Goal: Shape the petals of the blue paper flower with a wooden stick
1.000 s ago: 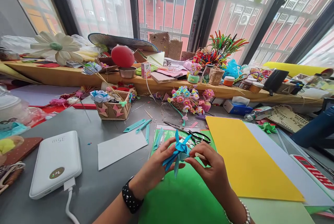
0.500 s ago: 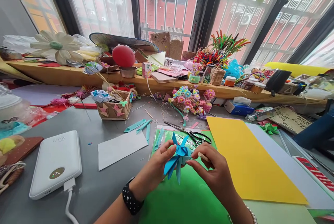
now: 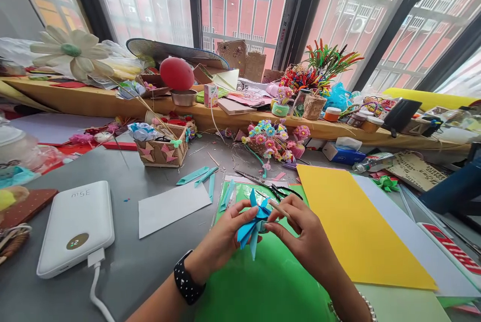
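Over the green sheet point(image 3: 259, 287), my left hand point(image 3: 220, 234) grips a blue folded-paper flower point(image 3: 246, 233) with pointed petals between thumb and fingers. My right hand point(image 3: 302, 229) is closed around a thin pale stick point(image 3: 280, 210), whose tip reaches the flower's right side. The right thumb and forefinger also pinch at a lighter blue petal there. Fingers hide part of the flower's centre. Just beyond the hands lie black-handled scissors point(image 3: 280, 192). Several folded light-blue paper strips point(image 3: 193, 176) and a white paper sheet point(image 3: 173, 212) are to the left.
A white power bank point(image 3: 77, 227) with a cable lies at the left. Yellow card point(image 3: 361, 222) covers the right side. A cardboard box point(image 3: 161, 151) and a bunch of fuzzy flowers point(image 3: 270, 139) stand at the back, below a crowded shelf point(image 3: 225, 119).
The stick in my right hand has swung so its tip now points up-left at the flower. The flower has turned slightly and my right fingers have come closer to its centre.
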`<state>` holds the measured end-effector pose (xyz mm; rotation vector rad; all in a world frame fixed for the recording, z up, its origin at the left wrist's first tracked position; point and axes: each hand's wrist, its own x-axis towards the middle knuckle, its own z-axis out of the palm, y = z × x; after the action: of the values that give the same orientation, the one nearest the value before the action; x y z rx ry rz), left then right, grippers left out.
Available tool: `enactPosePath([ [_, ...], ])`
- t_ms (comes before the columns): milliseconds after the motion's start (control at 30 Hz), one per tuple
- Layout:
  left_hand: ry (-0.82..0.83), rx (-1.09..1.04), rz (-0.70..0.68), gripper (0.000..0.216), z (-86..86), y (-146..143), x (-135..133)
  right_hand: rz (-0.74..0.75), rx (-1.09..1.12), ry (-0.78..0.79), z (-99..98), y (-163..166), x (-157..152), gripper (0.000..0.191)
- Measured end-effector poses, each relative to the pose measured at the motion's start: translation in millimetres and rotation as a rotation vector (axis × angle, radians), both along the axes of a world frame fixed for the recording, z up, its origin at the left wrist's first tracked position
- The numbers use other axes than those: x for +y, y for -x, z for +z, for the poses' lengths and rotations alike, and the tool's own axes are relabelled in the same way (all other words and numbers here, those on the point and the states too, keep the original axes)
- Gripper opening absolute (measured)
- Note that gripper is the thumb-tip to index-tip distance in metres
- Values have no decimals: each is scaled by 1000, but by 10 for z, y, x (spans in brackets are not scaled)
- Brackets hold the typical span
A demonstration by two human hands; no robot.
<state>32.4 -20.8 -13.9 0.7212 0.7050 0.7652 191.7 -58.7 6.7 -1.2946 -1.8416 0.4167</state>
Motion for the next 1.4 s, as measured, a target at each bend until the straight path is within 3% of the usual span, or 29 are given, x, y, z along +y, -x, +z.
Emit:
enactPosePath([
  [167,-33,-11,-4,24,11,-2,5,-10,22,93,-32,-33,33,14],
  [300,-78,-153,-3,40,-25,38,42,-158,122,19,-80,-27,51,17],
  [400,-109,-212,-106,48,-48,65,59,-230,153,-33,-97,-22,50,17],
  [600,-92,-164,-252,33,8,62,16,-285,171,-77,-103,-23,37,15],
  [800,-4,-113,-155,16,7,27,24,-243,147,-93,-82,-11,14,14],
  [1033,101,-65,-56,27,-14,-39,9,-245,114,-97,-108,3,-22,12],
  [1400,28,37,-104,25,-39,-28,18,-226,93,-20,-103,-63,31,16],
])
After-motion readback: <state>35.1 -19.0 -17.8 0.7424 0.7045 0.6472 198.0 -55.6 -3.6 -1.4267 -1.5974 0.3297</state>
